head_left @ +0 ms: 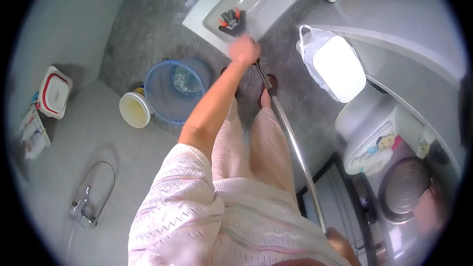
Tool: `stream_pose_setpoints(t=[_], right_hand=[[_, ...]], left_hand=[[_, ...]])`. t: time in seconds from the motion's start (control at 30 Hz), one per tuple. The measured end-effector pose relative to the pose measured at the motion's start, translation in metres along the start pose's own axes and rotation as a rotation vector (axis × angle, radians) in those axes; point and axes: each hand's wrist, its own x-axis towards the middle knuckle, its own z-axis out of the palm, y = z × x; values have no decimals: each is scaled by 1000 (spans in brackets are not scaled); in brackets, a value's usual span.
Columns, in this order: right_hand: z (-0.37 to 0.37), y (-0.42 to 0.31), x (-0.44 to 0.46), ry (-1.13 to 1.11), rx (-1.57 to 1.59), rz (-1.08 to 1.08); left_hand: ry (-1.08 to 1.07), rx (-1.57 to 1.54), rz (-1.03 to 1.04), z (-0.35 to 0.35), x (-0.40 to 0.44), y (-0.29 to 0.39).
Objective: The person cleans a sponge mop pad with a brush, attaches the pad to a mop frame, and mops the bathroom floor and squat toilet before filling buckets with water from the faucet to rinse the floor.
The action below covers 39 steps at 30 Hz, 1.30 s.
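Note:
A long metal pole (295,148) runs slantwise past my right leg, its lower end over the white squat toilet (207,7). The black-and-orange head (231,21) of this mop-like tool is above the basin; its exact kind is not clear. My left hand (244,50) is closed round the lower part of the pole, just behind the head, and slightly blurred. At the bottom right, my right hand (341,246) is closed at the pole's upper end, partly cut off by the view.
A blue bucket (165,96) with some water stands left of my feet, beside a small cream bucket (134,110). On the right are a bin with a white bag (340,69) and a washbasin (367,118). A shower tap (84,209) is on the left wall.

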Motion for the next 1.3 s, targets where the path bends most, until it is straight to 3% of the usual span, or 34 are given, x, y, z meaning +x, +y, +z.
stream_pose_setpoints(t=[0.13, 0.27, 0.33, 0.43, 0.57, 0.63, 0.7, 0.73, 0.8, 0.87, 0.9, 0.93, 0.97, 1.03, 1.1, 1.13, 1.2, 1.27, 1.3], right_hand=[[23, -20, -13, -32, 112, -54], [24, -37, -36, 57, -40, -127], [22, -43, -45, 142, -162, -183], [10, -29, -40, 237, -258, -262], [-19, 9, -14, 392, -346, -355], [-24, 25, -14, 539, -561, -512], [-18, 25, -21, 589, -682, -615], [-5, 16, -32, 570, -688, -640], [8, -2, -54, 579, -760, -705], [16, -20, -75, 645, -884, -784], [19, -28, -87, 665, -885, -791], [21, -36, -98, 684, -889, -799], [22, -44, -109, 701, -895, -808], [9, -54, -131, 843, -1056, -970], [18, -73, -177, 1108, -1204, -861], [36, -94, -210, 1197, -781, -770], [46, -102, -256, 1576, -832, -794], [10, -96, -291, 1999, -1287, -985], [3, -99, -302, 2035, -1116, -1184]], left_hand=[[-24, -39, 22, 34, -64, 25], [-4, -43, 69, 32, -67, 25], [13, -86, 65, 19, -57, 29], [-127, -183, 42, -6, -50, 23], [-16, -169, 35, -55, -35, -3], [-90, -309, 51, -86, -11, -33], [210, -60, 59, -92, -8, -44], [452, 112, 229, -90, -12, -53], [218, 390, 470, -78, -22, -52], [30, 382, 864, -63, -84, -27], [-41, 422, 961, -60, -111, -13], [19, 185, 942, -35, -118, -9], [-90, 233, 899, -45, -118, 5], [23, 156, 891, -43, -110, 17], [114, 69, 884, -53, -99, 39], [158, 25, 880, -61, -93, 53], [227, -59, 843, -88, -82, 86], [335, -189, 812, -118, -72, 116], [382, -243, 781, -131, -67, 129]])
